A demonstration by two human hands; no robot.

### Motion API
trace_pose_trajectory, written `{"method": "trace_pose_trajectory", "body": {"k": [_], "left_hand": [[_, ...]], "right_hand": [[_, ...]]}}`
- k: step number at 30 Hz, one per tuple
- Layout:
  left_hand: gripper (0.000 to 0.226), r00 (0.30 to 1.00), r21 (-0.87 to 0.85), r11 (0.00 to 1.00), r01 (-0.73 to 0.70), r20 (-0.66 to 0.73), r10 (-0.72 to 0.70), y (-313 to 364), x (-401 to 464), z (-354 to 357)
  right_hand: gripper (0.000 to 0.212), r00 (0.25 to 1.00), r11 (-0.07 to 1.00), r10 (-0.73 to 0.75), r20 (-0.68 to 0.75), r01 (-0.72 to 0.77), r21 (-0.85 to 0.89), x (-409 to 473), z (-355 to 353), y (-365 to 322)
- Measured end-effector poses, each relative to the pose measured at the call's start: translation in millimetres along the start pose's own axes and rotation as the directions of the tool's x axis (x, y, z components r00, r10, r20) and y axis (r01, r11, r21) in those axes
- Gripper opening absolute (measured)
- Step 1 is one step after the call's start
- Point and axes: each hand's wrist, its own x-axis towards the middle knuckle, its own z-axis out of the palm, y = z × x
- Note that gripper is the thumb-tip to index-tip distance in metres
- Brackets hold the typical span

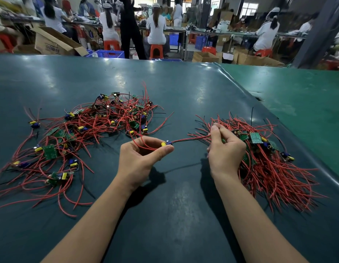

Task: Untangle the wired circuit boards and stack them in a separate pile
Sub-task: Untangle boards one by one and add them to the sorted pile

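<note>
A tangled heap of small green circuit boards [92, 126] with red and black wires spreads over the left of the dark green table. A tidier pile of boards [267, 158] with wires fanned outward lies on the right. My left hand [140, 158] pinches one small board [165, 144] with a yellow capacitor, lifted a little above the table between the two heaps. Its red and black wire pair [191, 139] stretches taut to my right hand [224, 149], which pinches the far end of those wires at the left edge of the right pile.
The dark green table mat [164, 215] ends at a raised seam on the right, beside a lighter green table [297, 95]. Beyond the far edge, people sit on red stools at benches among cardboard boxes and blue crates.
</note>
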Motion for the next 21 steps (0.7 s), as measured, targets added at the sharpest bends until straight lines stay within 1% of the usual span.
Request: {"method": "trace_pose_trajectory", "body": {"k": [1, 3, 4, 5, 6, 7, 9, 10, 11, 12, 13, 14, 15, 17, 19, 21], "left_hand": [[0.022, 1.000, -0.003, 1.000, -0.004, 0.003, 0.004, 0.1, -0.3, -0.1], [0.024, 1.000, -0.004, 1.000, -0.008, 0.014, 0.008, -0.1, -2.1, 0.9], [0.024, 1.000, -0.004, 1.000, -0.009, 0.022, 0.009, -0.8, -2.8, 1.6], [0.025, 1.000, -0.003, 1.000, -0.009, 0.028, 0.010, -1.5, -3.2, 2.1], [0.025, 1.000, -0.004, 1.000, -0.009, 0.027, 0.009, -1.9, -3.2, 2.3], [0.025, 1.000, -0.011, 1.000, -0.011, 0.017, 0.011, -2.3, -2.6, 1.8], [0.024, 1.000, -0.052, 0.998, -0.023, -0.020, 0.021, -2.4, 0.3, -0.5], [0.022, 0.999, -0.091, 0.995, -0.027, -0.041, 0.023, -1.6, 2.0, -1.3], [0.019, 0.998, -0.154, 0.988, -0.028, -0.055, 0.020, -0.7, 4.2, -2.1], [0.017, 0.998, -0.238, 0.971, -0.023, -0.057, 0.009, 0.3, 6.1, -2.7], [0.017, 0.999, -0.326, 0.945, -0.010, -0.044, -0.004, 1.1, 7.7, -3.6], [0.017, 1.000, -0.399, 0.917, 0.010, -0.018, -0.018, 1.5, 8.9, -4.5], [0.016, 0.999, -0.442, 0.896, 0.033, 0.009, -0.032, 1.6, 9.5, -5.2], [0.011, 0.998, -0.436, 0.898, 0.062, 0.035, -0.053, 2.5, 9.0, -5.7], [0.009, 0.999, -0.397, 0.916, 0.052, 0.006, -0.054, 4.0, 8.9, -5.4], [0.017, 0.998, -0.368, 0.929, 0.043, -0.034, -0.059, 5.8, 10.0, -4.4]], "right_hand": [[0.023, 0.997, 0.995, -0.080, -0.020, 0.079, -0.054, -0.2, -0.9, -0.3], [0.021, 0.962, 0.949, -0.266, -0.062, 0.251, -0.190, -2.0, -1.7, -2.7], [0.020, 0.941, 0.920, -0.331, -0.072, 0.305, -0.247, -2.9, -2.0, -3.7], [0.019, 0.929, 0.902, -0.361, -0.076, 0.328, -0.281, -3.6, -2.4, -4.0], [0.019, 0.931, 0.903, -0.357, -0.074, 0.324, -0.283, -3.4, -2.4, -3.7], [0.020, 0.946, 0.921, -0.319, -0.062, 0.293, -0.257, -2.9, -2.5, -4.0], [0.024, 0.985, 0.970, -0.171, 0.017, 0.172, -0.172, -3.6, -1.8, -3.9], [0.029, 0.991, 0.980, -0.112, 0.075, 0.123, -0.155, -5.7, -1.6, -4.0], [0.035, 0.986, 0.978, -0.093, 0.139, 0.117, -0.174, -8.6, -1.6, -4.2], [0.040, 0.974, 0.963, -0.096, 0.204, 0.143, -0.229, -11.5, -1.7, -3.5], [0.039, 0.958, 0.937, -0.107, 0.264, 0.186, -0.295, -14.1, -1.6, -2.4], [0.032, 0.944, 0.919, -0.105, 0.311, 0.212, -0.332, -16.1, -0.7, -1.3], [0.024, 0.939, 0.920, -0.095, 0.329, 0.209, -0.331, -16.9, 0.2, -0.7], [0.013, 0.946, 0.955, -0.081, 0.313, 0.164, -0.248, -16.6, 1.1, -2.2], [0.016, 0.964, 0.961, -0.105, 0.243, 0.162, -0.225, -13.0, 0.5, -3.1], [0.022, 0.972, 0.972, -0.074, 0.222, 0.120, -0.203, -9.7, -1.1, -3.6]]}}
